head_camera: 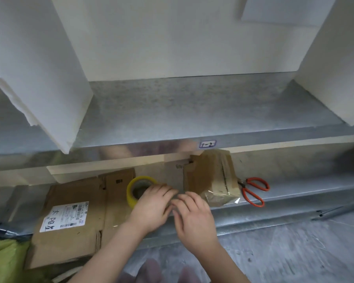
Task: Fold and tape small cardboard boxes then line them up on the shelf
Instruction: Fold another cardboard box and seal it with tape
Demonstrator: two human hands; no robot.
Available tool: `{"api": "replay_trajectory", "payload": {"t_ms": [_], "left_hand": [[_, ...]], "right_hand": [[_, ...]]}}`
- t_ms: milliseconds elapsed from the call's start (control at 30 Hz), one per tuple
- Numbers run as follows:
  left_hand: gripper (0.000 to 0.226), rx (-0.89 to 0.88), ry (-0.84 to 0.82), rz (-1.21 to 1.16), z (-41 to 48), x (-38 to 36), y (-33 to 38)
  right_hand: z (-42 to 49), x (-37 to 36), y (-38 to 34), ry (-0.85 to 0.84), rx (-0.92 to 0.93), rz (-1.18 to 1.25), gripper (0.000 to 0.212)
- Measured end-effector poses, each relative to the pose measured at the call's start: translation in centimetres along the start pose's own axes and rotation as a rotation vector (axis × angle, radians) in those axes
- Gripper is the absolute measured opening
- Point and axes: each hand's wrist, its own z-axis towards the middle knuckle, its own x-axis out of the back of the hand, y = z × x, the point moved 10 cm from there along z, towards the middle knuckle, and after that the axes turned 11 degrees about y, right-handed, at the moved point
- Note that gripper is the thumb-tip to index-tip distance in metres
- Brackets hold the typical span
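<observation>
The left hand (151, 205) gripped the tape roll (131, 195), just left of the taped box (213, 176). The right hand (192, 215) curled beside it; whether it pinched tape could not be told. Scissors (253, 190) lay right of the box, flattened cardboard (74, 217) well left.

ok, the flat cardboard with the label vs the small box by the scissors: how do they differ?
The flat cardboard lies unfolded; the small box is folded into shape. The flat cardboard carries a white label; the small box has clear tape over its seam, a loose end at its near corner. The flat cardboard spreads wider than the small box. Both are brown, on the lower shelf.
</observation>
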Motion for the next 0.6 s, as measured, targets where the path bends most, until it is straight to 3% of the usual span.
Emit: {"api": "replay_trajectory", "payload": {"t_ms": [300, 600], "left_hand": [[0.046, 0.178, 0.200, -0.056, 2.7, 0.1, 9.2], [0.044, 0.377, 0.300, 0.046, 3.3, -1.4, 12.8]], "right_hand": [[-1.0, 6.7, 11.4, 0.026, -0.071, -0.060, 0.035], [-1.9, 4.4, 20.2, -0.223, -0.268, 0.175, 0.039]]}}
